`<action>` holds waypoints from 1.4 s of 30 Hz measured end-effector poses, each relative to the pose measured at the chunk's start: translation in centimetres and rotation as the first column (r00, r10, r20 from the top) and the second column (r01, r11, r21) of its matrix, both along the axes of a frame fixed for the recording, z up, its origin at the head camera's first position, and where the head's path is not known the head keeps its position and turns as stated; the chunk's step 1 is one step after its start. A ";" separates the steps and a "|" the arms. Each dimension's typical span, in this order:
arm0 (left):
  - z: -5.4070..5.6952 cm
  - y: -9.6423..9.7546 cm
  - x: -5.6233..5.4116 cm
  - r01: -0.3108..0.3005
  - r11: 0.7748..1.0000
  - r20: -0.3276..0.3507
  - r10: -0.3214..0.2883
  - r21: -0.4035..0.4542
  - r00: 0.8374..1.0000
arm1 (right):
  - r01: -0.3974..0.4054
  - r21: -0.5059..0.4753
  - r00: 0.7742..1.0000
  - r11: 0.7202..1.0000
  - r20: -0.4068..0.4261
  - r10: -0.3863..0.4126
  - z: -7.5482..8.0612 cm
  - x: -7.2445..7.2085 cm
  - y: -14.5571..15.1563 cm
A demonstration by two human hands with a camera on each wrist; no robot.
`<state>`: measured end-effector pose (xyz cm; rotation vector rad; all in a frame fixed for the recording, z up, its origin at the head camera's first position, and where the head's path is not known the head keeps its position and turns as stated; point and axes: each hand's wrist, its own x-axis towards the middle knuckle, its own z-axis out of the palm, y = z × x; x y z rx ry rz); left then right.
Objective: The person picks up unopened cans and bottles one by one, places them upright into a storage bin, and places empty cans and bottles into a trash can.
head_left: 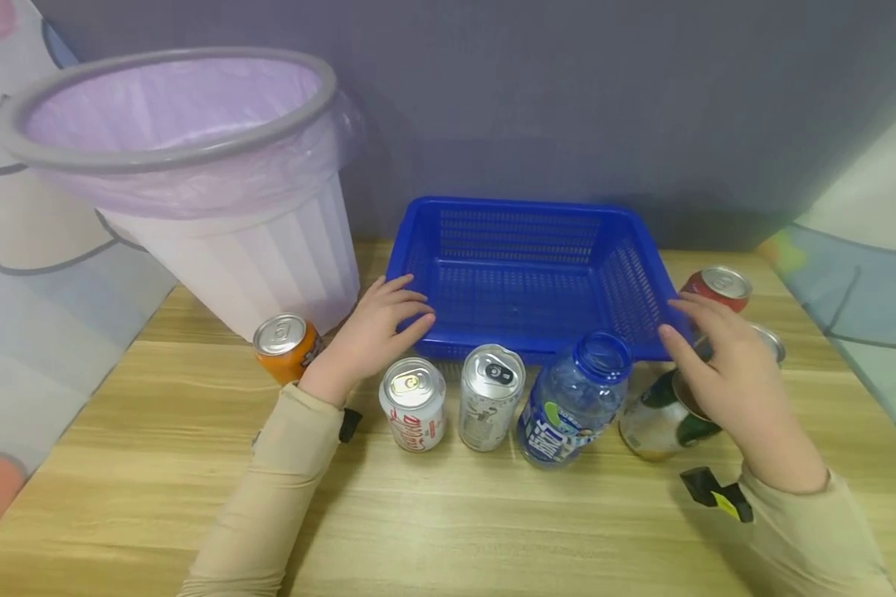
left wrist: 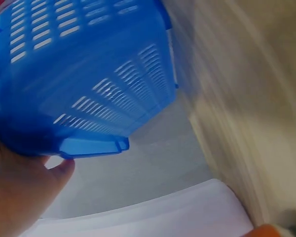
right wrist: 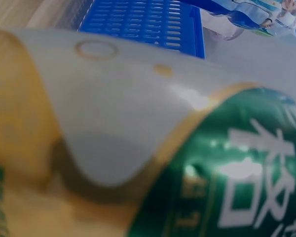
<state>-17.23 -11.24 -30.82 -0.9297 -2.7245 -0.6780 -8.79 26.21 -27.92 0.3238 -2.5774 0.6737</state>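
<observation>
With left hand (head_left: pixel 367 333) and right hand (head_left: pixel 735 377) spread loosely, the blue basket (head_left: pixel 511 298) is apparently being positioned, even gripping likely being needed next.

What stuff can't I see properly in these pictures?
- Head view: the inside bottom of the white bin, hidden by its near side.
- Head view: part of the green-and-white can, hidden by the right hand.
- Left wrist view: most of the orange thing, cut off by the bottom edge.
- Right wrist view: the green-and-white can's small print, too blurry.
</observation>
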 end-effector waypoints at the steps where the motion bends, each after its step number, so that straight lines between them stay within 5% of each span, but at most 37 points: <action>1: -0.1 0.0 0.0 0.000 1.000 -0.007 0.000 0.004 1.000 | -0.005 -0.010 1.000 1.000 -0.009 0.005 0.0 0.0 0.1; 9: -0.6 -0.2 0.0 0.006 0.998 -0.052 -0.002 0.070 0.999 | 0.018 -0.156 0.991 0.988 -0.130 -0.039 0.2 0.2 0.9; 22: -0.8 -0.8 0.0 0.006 0.995 -0.040 -0.002 0.099 0.999 | 0.241 -0.254 0.968 0.937 0.125 -0.216 1.2 0.3 3.6; 42: -0.3 -0.5 0.6 0.004 0.995 -0.010 -0.003 0.102 1.000 | 0.219 -0.360 0.975 0.907 0.122 -0.188 0.6 -0.8 5.0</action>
